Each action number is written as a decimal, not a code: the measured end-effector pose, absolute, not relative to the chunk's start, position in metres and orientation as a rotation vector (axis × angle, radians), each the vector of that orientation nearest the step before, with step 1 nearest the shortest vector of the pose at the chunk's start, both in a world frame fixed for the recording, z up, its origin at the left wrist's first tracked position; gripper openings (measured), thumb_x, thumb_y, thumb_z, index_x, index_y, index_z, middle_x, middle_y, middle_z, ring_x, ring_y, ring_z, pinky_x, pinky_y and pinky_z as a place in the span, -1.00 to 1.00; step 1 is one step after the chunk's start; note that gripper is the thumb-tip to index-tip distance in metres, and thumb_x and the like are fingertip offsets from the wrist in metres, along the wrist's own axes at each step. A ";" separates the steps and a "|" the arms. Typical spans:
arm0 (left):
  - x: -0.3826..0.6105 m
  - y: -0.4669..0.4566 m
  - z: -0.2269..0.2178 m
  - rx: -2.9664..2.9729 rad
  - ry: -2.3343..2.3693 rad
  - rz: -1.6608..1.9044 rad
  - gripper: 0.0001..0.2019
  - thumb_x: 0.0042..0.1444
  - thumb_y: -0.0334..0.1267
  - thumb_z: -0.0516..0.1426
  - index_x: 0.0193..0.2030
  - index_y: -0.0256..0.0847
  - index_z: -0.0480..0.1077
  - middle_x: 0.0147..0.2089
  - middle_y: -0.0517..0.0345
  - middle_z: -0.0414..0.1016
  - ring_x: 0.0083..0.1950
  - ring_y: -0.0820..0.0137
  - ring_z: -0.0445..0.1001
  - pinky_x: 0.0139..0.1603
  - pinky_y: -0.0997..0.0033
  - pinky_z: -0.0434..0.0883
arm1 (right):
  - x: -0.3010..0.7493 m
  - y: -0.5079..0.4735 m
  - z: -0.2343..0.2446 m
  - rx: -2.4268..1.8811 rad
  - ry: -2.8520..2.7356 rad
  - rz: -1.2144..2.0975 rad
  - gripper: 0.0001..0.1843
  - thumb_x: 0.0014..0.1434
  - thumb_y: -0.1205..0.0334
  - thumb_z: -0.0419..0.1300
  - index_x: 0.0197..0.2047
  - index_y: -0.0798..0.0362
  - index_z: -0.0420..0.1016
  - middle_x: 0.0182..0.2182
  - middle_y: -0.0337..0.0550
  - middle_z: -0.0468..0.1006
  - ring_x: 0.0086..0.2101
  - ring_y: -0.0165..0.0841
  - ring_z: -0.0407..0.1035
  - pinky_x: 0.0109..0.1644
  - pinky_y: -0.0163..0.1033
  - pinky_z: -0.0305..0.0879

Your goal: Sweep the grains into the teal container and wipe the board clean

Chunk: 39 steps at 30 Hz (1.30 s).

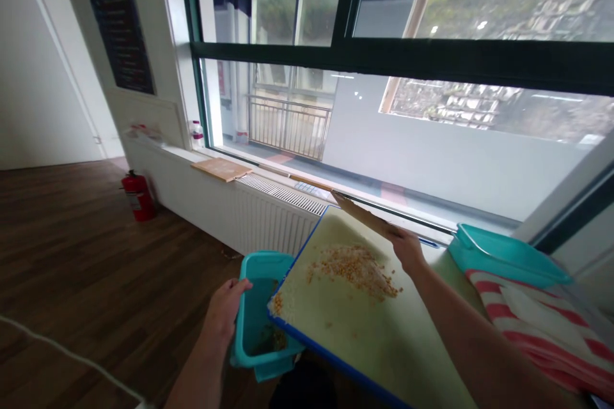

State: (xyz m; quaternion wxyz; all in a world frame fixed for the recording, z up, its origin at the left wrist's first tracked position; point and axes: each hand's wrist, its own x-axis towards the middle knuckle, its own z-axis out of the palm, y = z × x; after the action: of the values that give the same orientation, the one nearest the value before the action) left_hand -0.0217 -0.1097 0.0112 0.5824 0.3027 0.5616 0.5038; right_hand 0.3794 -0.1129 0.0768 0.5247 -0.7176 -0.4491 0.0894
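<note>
**Spill risk seen at the worktop's (407,351) left corner**

The pale, blue-edged worktop was overlapped at its left corner by a turquoise bin (265,261) held beneath, its left rim gripped by the left hand (228,302). Some debris (275,337) was visible inside. A flat board (361,213) was clasped at its near end by the right hand (407,250), well apart from the left, over the worktop's far side; whether the surface was touched by it could not be told. A loose heap of yellowish grains (352,268) was spread in the middle, and a small cluster (277,302) was gathered at the corner. If the bin were tilted by its one-sided grip, the cluster could be dropped onto the floor (71,255); with too brisk a push, grains could be scattered past the rim.
</note>
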 end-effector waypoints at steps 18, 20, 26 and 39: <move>-0.016 -0.112 0.019 0.765 1.433 1.108 -0.74 -0.37 -0.15 0.20 -0.55 -0.17 0.22 -0.71 0.37 0.21 -0.66 0.45 0.25 -0.63 0.47 0.20 | 0.402 -0.113 0.080 -1.750 -1.210 0.467 -0.68 -0.31 0.23 0.25 -0.38 0.09 0.62 -0.60 -0.22 0.48 -0.53 -0.38 0.28 -0.42 -0.26 0.17; -0.016 -0.110 0.019 0.767 1.442 1.121 -0.74 -0.38 -0.15 0.20 -0.57 -0.17 0.20 -0.72 0.38 0.21 -0.67 0.47 0.22 -0.63 0.48 0.20 | 0.400 -0.119 0.083 -1.730 -1.223 0.502 -0.72 -0.31 0.22 0.26 -0.42 0.09 0.61 -0.61 -0.23 0.48 -0.53 -0.38 0.27 -0.42 -0.26 0.17; -0.013 -0.108 0.024 0.793 1.441 1.133 -0.73 -0.43 -0.18 0.20 -0.60 -0.16 0.17 -0.73 0.39 0.20 -0.67 0.49 0.20 -0.64 0.49 0.20 | 0.398 -0.131 0.088 -1.689 -1.269 0.607 -0.73 -0.32 0.22 0.27 -0.43 0.06 0.61 -0.55 -0.22 0.55 -0.47 -0.34 0.34 -0.33 -0.24 0.24; -0.013 -0.114 0.014 0.717 1.436 1.192 -0.75 -0.40 -0.22 0.19 -0.59 -0.16 0.17 -0.75 0.39 0.17 -0.69 0.49 0.18 -0.66 0.51 0.14 | 0.374 -0.135 0.090 -1.656 -1.427 0.632 -0.71 -0.25 0.26 0.21 -0.37 0.00 0.64 -0.39 -0.18 0.61 -0.40 -0.31 0.38 -0.31 -0.25 0.27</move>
State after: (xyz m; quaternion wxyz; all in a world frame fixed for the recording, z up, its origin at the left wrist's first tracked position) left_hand -0.0131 -0.1144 0.0136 0.5407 0.3016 0.6041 0.5018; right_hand 0.3735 -0.1352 0.0898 0.4197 -0.6605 -0.5692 0.2521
